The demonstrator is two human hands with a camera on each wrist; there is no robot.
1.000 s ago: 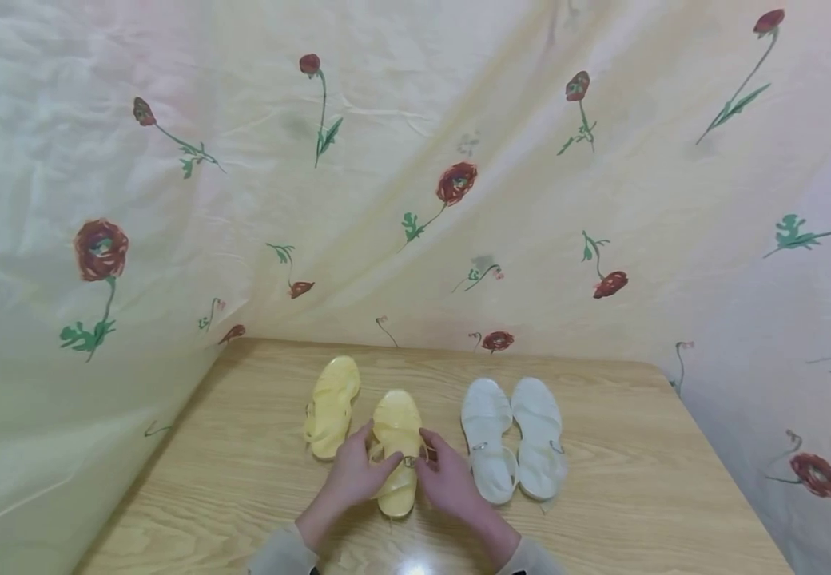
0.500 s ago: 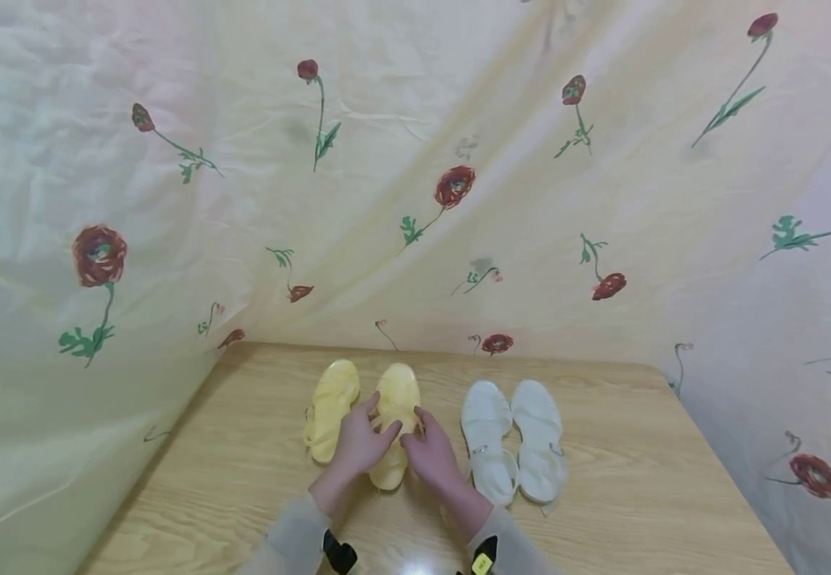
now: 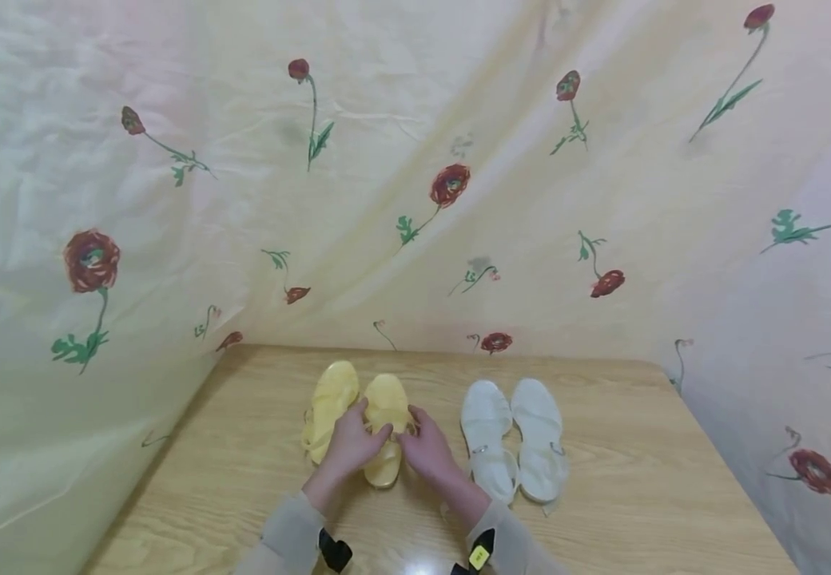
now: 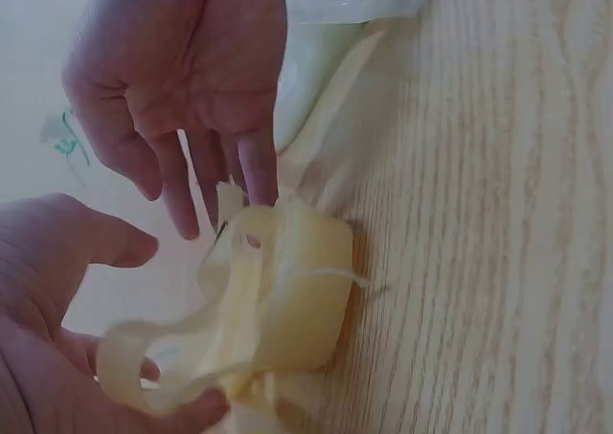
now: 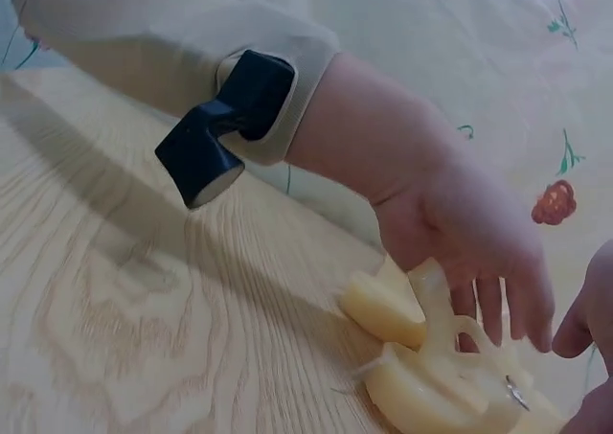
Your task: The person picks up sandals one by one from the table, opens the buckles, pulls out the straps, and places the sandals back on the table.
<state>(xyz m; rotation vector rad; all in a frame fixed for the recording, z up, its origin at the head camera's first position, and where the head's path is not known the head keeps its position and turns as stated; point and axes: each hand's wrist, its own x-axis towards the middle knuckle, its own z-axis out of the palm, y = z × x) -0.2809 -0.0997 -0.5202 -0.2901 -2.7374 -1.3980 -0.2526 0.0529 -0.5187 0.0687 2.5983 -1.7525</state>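
A yellow strappy sandal lies on the wooden table between the two hands, toe pointing away. My left hand is along its left side, and my right hand along its right; both thumbs reach in over the straps. In the left wrist view the right hand's fingers extend down beside the sandal, while the left fingertips are at a strap loop. A metal buckle shows in the right wrist view. Just left of the left hand is a matching yellow sandal, partly covered by that hand.
Two white sandals stand side by side to the right, the nearer one close to the right forearm, the other beyond it. Flowered cloth hangs behind and beside the wooden table.
The yellow sandal between the hands has moved away from the person and left, nearer its match. Both hands have travelled with it, and their thumbs have shifted off the buckle area.
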